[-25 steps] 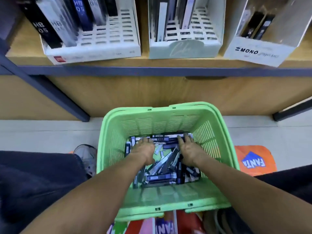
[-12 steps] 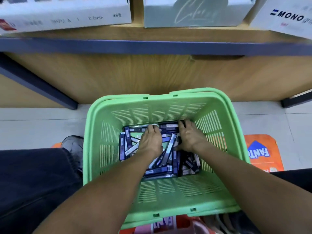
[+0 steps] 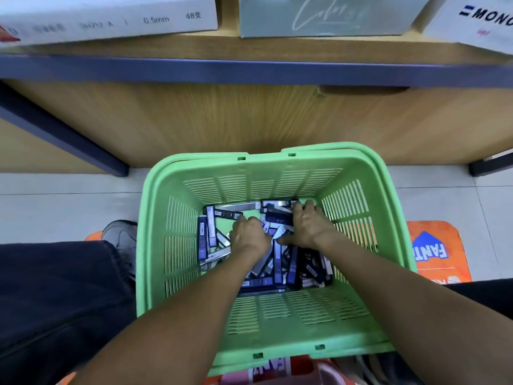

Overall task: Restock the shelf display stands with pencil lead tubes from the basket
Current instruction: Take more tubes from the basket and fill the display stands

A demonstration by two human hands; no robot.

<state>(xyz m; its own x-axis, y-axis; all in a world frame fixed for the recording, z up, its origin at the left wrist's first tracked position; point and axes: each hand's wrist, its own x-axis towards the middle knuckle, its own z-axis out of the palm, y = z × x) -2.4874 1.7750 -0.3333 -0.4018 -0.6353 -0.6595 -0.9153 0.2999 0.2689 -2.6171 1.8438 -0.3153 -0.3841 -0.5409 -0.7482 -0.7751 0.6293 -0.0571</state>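
At the time of inspection both hands were down inside the green basket (image 3: 155,245), which stood on the floor directly below the shelf (image 3: 249,70). The left hand (image 3: 249,236) lay knuckles-up on the loose heap of pencil lead tubes (image 3: 206,234), its fingers curled under and hidden; whether it held a tube could not be determined. The right hand (image 3: 308,225) rested on the tubes at the far right corner, fingers bent over a dark tube, apparently gathering or gripping it, though the hold itself was not clearly visible. The tubes covered most of the basket bottom in a disordered layer, some flat, some on edge. Only the front faces of three display stands (the white stand (image 3: 111,20), the grey-green stand (image 3: 322,18) and the Mono stand (image 3: 477,23)) showed at the top edge; their contents were out of view, so stock already placed could not be assessed. In my judgement a substantial quantity remained to be transferred.
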